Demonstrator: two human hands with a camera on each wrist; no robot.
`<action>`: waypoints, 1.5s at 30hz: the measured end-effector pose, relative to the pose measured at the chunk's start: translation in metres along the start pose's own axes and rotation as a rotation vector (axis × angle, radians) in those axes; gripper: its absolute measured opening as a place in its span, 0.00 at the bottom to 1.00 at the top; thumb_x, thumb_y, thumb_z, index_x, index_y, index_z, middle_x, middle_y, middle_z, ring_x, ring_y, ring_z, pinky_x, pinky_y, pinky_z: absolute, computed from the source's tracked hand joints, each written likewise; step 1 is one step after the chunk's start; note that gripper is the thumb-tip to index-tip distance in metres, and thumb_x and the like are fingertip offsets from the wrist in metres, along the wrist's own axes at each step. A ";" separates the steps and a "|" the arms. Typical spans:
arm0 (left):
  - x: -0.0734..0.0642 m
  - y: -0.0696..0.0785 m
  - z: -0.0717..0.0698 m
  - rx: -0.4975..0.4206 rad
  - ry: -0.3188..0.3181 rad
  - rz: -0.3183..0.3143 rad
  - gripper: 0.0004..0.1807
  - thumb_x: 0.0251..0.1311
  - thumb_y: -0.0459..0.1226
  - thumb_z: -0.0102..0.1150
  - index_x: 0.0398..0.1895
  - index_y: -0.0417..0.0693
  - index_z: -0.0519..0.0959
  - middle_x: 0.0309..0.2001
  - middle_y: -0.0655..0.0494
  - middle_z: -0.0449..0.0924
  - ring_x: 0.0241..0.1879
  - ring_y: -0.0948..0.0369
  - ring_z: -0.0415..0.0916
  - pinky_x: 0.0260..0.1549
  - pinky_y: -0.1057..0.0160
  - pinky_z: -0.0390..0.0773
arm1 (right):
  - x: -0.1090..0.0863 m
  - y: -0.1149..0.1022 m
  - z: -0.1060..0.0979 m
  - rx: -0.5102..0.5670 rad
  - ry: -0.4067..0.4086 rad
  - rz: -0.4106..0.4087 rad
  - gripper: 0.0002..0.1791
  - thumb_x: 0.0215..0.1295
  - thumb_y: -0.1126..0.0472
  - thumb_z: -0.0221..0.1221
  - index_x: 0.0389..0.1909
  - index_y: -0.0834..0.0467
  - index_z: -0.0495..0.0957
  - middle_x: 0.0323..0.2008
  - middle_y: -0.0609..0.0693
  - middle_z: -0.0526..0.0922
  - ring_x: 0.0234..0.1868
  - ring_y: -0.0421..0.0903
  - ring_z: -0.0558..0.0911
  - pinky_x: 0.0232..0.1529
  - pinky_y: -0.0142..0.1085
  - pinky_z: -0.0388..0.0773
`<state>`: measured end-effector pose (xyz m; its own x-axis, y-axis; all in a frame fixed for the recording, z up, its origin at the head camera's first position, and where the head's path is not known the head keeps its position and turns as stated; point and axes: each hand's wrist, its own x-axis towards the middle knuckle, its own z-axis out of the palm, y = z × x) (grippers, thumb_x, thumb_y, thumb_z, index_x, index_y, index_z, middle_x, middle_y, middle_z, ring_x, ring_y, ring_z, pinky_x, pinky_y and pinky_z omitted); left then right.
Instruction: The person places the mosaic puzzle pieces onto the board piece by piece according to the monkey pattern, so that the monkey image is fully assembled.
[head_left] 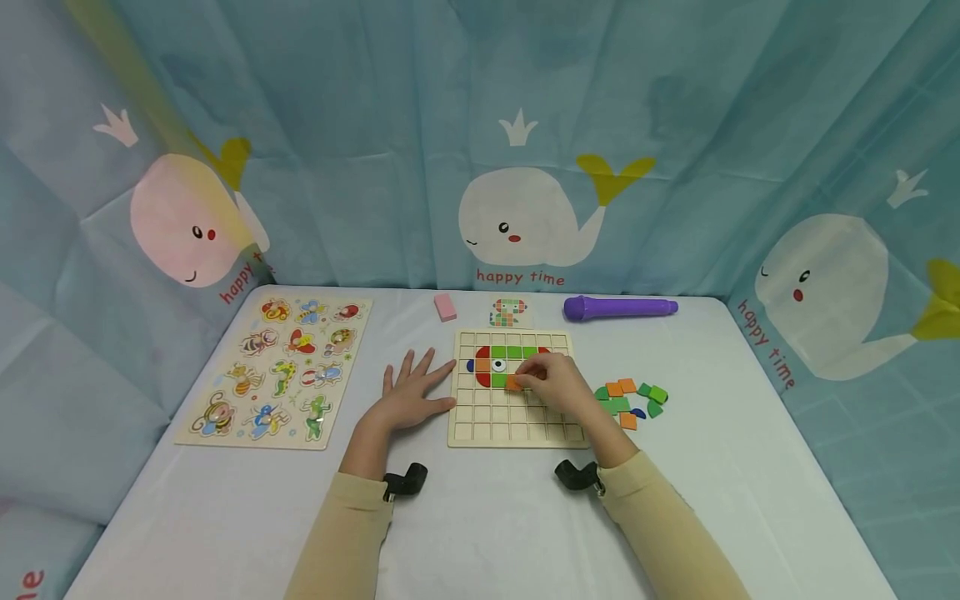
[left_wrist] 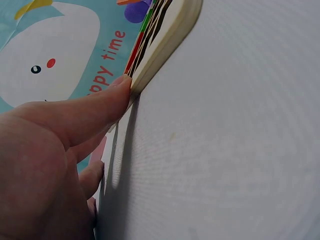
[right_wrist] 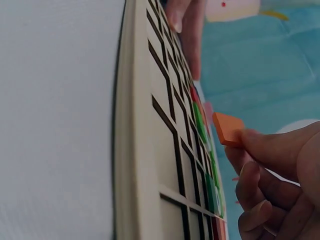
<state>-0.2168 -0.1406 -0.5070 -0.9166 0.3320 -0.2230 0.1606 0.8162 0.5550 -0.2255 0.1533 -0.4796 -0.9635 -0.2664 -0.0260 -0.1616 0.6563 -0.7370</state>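
A wooden grid board (head_left: 491, 432) lies on the table, with red, green, orange, blue and eye-marked pieces set in its upper rows. My right hand (head_left: 557, 385) is over the board and pinches an orange square tile (right_wrist: 228, 129) between thumb and fingertip. The right wrist view shows that tile tilted and raised off the grid. Fingers spread, my left hand (head_left: 408, 402) rests on the table with its thumb touching the board's left edge. To the right of the board lie loose orange, green and blue pieces (head_left: 618, 406), partly beside my right forearm.
Behind the board are a small pattern card (head_left: 508, 312), a pink block (head_left: 445, 307) and a purple toy microphone (head_left: 621, 308). An insect puzzle board (head_left: 294, 333) lies at the left. Whale-print curtains (head_left: 517, 83) stand behind and beside the table.
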 end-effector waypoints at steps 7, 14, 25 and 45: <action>0.000 0.000 0.000 0.002 -0.004 -0.006 0.41 0.66 0.59 0.58 0.80 0.70 0.56 0.83 0.52 0.35 0.80 0.44 0.20 0.72 0.34 0.20 | 0.003 -0.003 0.013 -0.003 -0.008 0.002 0.03 0.65 0.55 0.68 0.34 0.49 0.87 0.31 0.42 0.85 0.33 0.41 0.80 0.39 0.38 0.79; -0.001 0.001 -0.001 -0.002 -0.001 -0.013 0.41 0.66 0.59 0.59 0.79 0.70 0.57 0.83 0.52 0.35 0.80 0.44 0.20 0.72 0.34 0.20 | 0.003 -0.006 0.019 0.003 -0.031 -0.011 0.02 0.65 0.56 0.68 0.34 0.49 0.87 0.32 0.42 0.85 0.34 0.40 0.80 0.39 0.36 0.78; -0.001 0.002 -0.002 -0.008 -0.006 -0.018 0.40 0.66 0.59 0.58 0.79 0.70 0.57 0.83 0.51 0.35 0.80 0.44 0.20 0.72 0.34 0.20 | 0.002 -0.007 0.023 -0.068 -0.073 -0.024 0.03 0.66 0.55 0.67 0.32 0.47 0.86 0.29 0.40 0.84 0.29 0.40 0.78 0.33 0.34 0.76; -0.002 0.003 -0.003 -0.018 -0.010 -0.011 0.41 0.65 0.58 0.59 0.80 0.68 0.57 0.83 0.51 0.35 0.80 0.44 0.20 0.72 0.34 0.20 | -0.002 -0.010 0.017 -0.132 -0.051 0.000 0.03 0.64 0.54 0.69 0.34 0.48 0.86 0.29 0.40 0.84 0.30 0.39 0.78 0.35 0.36 0.76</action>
<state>-0.2159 -0.1404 -0.5030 -0.9144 0.3282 -0.2369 0.1441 0.8109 0.5672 -0.2179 0.1352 -0.4838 -0.9520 -0.2998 -0.0623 -0.1919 0.7426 -0.6416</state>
